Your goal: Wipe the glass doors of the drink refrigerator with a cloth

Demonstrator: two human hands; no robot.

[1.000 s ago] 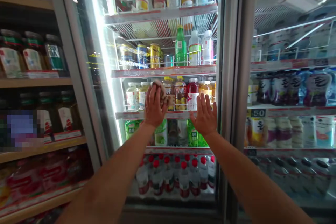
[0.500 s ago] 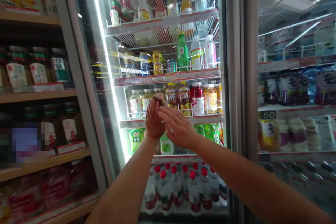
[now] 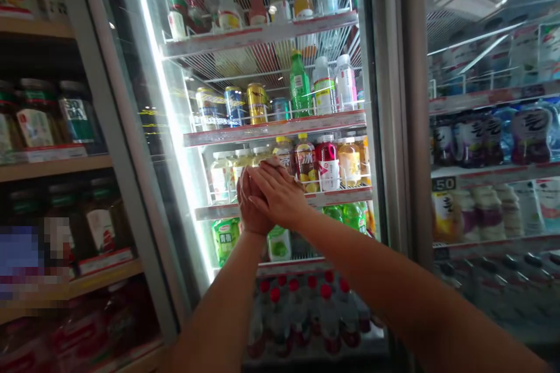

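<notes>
My left hand (image 3: 254, 207) and my right hand (image 3: 282, 192) are together in front of the lit fridge's glass door (image 3: 170, 186). Pale cloth (image 3: 275, 161) shows past the fingertips and beside the right hand, pressed towards the glass. My left hand is bent up at the wrist, its fingers on the cloth and partly covered. Across it lies my right hand, its fingers long and close together over the cloth. Most of the cloth is hidden under the hands. Behind them stand bottles with yellow caps (image 3: 305, 163) and a red drink bottle (image 3: 328, 163).
Wooden shelves (image 3: 52, 169) with dark bottles are on the left. Metal door frames (image 3: 396, 116) run upright right of the lit fridge, and another drinks fridge stands beyond them. Green packs (image 3: 225, 242) fill a lower shelf, above red-capped bottles (image 3: 326, 309).
My right hand has moved left and up, now lying over the left hand and the cloth. The left hand has shifted slightly left. The view has swung a little to the right.
</notes>
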